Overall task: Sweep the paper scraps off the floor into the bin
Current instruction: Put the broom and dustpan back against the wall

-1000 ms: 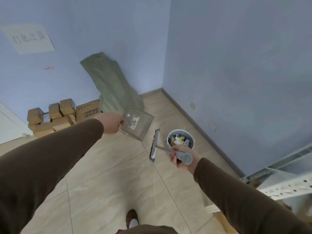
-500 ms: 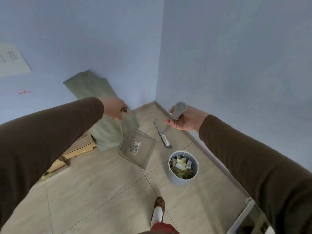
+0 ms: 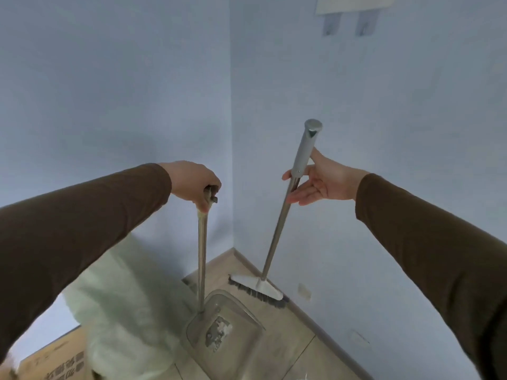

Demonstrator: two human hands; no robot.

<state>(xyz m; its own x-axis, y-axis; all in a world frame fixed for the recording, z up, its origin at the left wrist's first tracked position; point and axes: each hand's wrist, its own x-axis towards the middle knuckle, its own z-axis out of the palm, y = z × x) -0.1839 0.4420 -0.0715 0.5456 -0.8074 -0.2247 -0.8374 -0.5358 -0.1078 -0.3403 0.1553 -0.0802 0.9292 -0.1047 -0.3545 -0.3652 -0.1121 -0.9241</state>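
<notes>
Where two pale blue walls (image 3: 356,133) meet | broom (image 3: 277,223): metal shaft, grey grip, bristle head on tiled floor (image 3: 290,338) by the baseboard | dustpan (image 3: 219,329): clear plastic, floor-standing | left hand (image 3: 193,183) fisted round its handle | right hand (image 3: 319,181) fingers loosely extended, steadying the broom grip.

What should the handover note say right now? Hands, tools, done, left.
Left hand: grips the top of the dustpan handle; dustpan stands by the corner, a label inside its clear tray.
Right hand: fingers nearly straight, loosely around the broom, whose head rests on the floor against the right wall's baseboard.
Bin: out of view. No scraps visible on the floor shown.
Left: apparently just parking both tools in the corner; confirm the rest of the floor is clean.
</notes>
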